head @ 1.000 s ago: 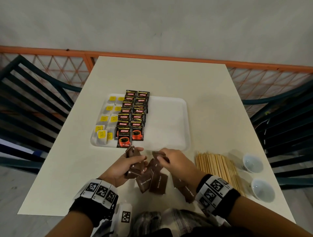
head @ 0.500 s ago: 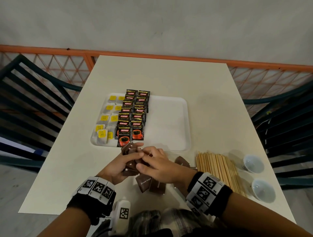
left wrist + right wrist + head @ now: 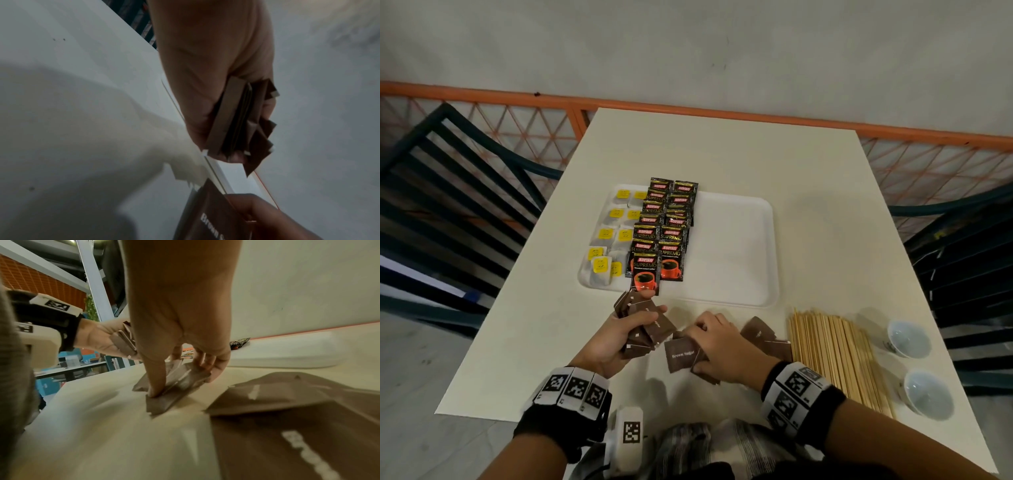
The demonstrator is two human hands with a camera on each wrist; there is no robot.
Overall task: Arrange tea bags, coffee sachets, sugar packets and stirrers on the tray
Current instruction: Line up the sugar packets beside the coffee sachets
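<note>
My left hand (image 3: 619,334) grips a fanned stack of brown sugar packets (image 3: 643,322) just in front of the white tray (image 3: 739,240); the stack (image 3: 242,120) fills its fingers in the left wrist view. My right hand (image 3: 717,346) pinches brown sugar packets (image 3: 176,381) lying on the table, thumb and fingertips on them. One packet reading "Brown Sugar" (image 3: 681,353) lies beside that hand. More packets (image 3: 760,334) lie to its right. Tea bags (image 3: 613,236) with yellow tags and black coffee sachets (image 3: 664,233) lie in rows on the tray's left half. Wooden stirrers (image 3: 835,353) lie in a bundle at right.
Two small white cups (image 3: 907,337) (image 3: 928,394) stand near the table's right edge beyond the stirrers. The tray's right half is bare. Dark slatted chairs (image 3: 458,192) flank the table, with an orange railing (image 3: 688,106) behind it.
My right hand drew back from the left hand's stack and came down onto the loose packets on the table. The left hand keeps its stack, slightly nearer the tray.
</note>
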